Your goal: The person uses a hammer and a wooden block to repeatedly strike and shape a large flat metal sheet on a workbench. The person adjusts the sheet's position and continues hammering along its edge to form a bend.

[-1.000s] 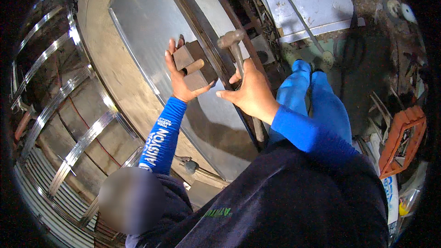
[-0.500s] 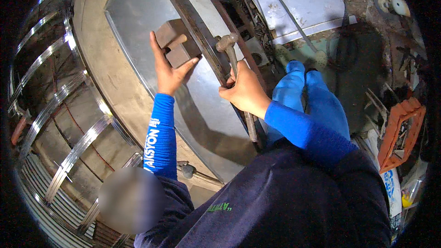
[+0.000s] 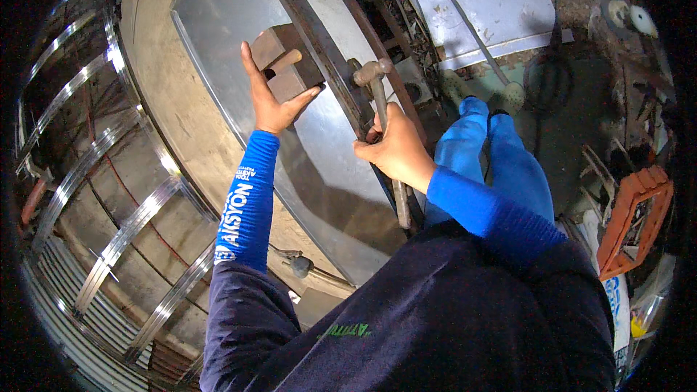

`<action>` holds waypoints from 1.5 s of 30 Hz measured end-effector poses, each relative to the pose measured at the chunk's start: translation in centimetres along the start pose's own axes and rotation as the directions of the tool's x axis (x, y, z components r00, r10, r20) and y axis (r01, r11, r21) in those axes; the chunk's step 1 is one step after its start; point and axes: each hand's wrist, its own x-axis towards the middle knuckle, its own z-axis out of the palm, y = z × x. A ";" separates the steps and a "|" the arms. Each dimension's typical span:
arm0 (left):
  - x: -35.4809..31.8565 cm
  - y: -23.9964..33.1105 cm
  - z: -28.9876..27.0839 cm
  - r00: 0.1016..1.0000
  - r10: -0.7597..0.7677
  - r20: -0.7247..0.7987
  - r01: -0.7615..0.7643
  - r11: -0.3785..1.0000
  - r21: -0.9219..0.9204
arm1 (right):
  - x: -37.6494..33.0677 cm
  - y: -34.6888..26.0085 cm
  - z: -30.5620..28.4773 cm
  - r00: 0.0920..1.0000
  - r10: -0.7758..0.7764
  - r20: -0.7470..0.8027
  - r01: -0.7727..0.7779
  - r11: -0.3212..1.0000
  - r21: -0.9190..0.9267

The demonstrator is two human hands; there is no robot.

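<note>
A brown block [image 3: 295, 81] with a notch and a short tan peg in it is in my left hand [image 3: 274, 111]. My thumb and fingers close round its near end, over a grey metal sheet [image 3: 239, 51] with a turned-up edge. My right hand [image 3: 401, 147] grips a ball-peen hammer [image 3: 372, 72] by its handle, just below the head. The hammer lies along a long dark metal bar [image 3: 312, 36] at the sheet's right side. Its head points away from me, apart from the block. My curled fingers hide part of the handle.
Under the sheet lies a tan board [image 3: 156, 51]. At the left, a frame of shiny metal strips [image 3: 123, 232] stands out. A second hammer-like tool [image 3: 303, 267] rests near the board's close end. An orange openwork frame [image 3: 632, 225] and a white panel [image 3: 486, 0] lie at the right.
The whole view has shifted slightly, and more of my left sleeve shows. Both hands keep their grips, the block still over the sheet and the hammer by the bar.
</note>
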 end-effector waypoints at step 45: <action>-3.7 0.5 1.4 0.992 -0.108 0.070 0.111 0.992 -0.051 | 0.3 -1.2 -0.7 0.944 0.188 0.271 -0.314 0.760 0.568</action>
